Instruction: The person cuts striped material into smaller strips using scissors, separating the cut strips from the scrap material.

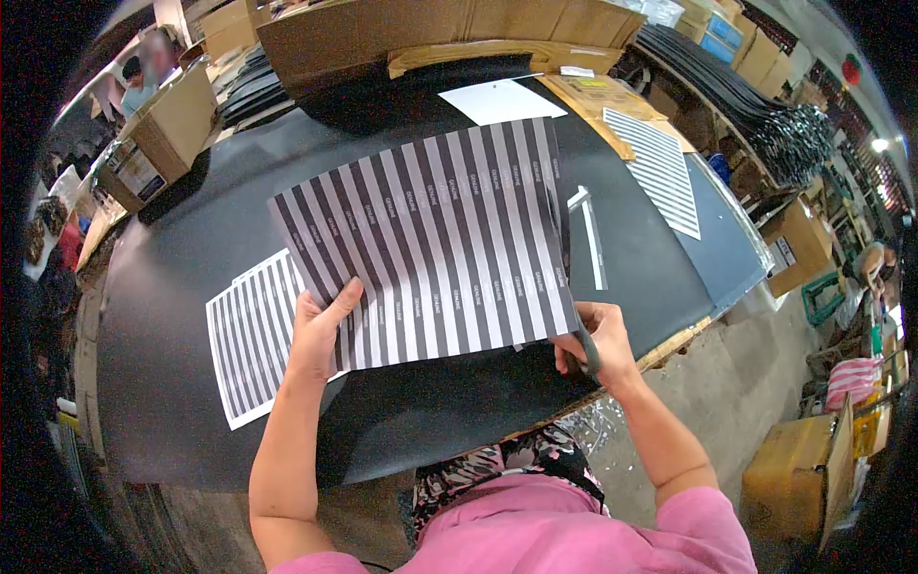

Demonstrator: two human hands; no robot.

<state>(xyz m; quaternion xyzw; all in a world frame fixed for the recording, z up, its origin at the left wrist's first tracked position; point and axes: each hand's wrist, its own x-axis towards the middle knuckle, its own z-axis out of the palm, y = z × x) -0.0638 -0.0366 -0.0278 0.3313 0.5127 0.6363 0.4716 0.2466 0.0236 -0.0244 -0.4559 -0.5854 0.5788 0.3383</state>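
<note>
My left hand (325, 325) is closed on the lower left edge of a black-and-grey striped sheet (430, 249), its thumb lying on top. Small printed words run along the stripes. The sheet is held up above the black table and bends slightly. At its lower right corner, my right hand (602, 344) is wrapped round the dark handles of a pair of scissors (587, 350). The scissors' blades are hidden by the sheet. Under the sheet on the left lies a second striped sheet (251, 335), flat on the table and partly covered.
The black tabletop (182, 249) carries a white sheet (502, 100), a narrow cut strip (595, 244) and another striped sheet (660, 167). Cardboard boxes (153, 143) stand at the far left. Paper scraps (598, 421) litter the floor. Other people are in the background.
</note>
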